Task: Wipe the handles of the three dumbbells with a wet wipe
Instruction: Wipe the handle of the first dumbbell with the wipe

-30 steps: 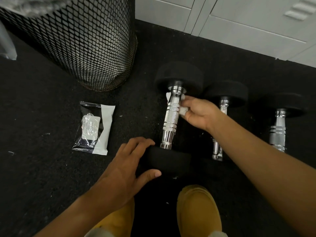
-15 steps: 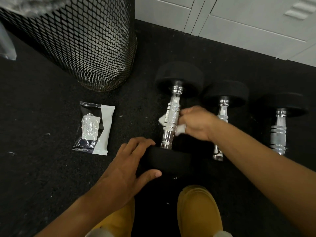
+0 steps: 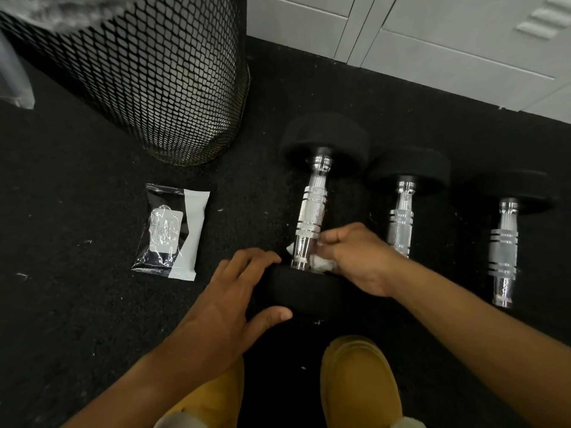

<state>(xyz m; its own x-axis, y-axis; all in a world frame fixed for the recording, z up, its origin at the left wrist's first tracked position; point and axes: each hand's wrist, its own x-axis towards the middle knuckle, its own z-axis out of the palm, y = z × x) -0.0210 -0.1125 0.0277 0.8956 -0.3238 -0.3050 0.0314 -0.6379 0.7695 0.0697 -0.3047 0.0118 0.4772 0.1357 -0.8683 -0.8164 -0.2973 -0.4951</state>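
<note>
1. Left dumbbell (image 3: 312,217), centre of frame: lies on the black floor (image 3: 77,304), chrome handle running up the picture, one black head at top, one at bottom.
2. Left hand (image 3: 228,307), lower centre: fingers spread and laid flat over the near head, thumb along its lower edge; apparently to stop the weight rolling.
3. Right hand (image 3: 358,257), centre right: fingers curled round a white wet wipe (image 3: 323,264), pressing it on the handle's bottom end, just above the near head.
4. Middle dumbbell (image 3: 401,217) and right dumbbell (image 3: 503,248), right of frame: parallel, untouched, likely queued.
5. Wipe packet (image 3: 171,231), centre left: near the left hand, within reach.
6. Mesh bin (image 3: 148,72), upper left: probably for spent wipes.
</note>
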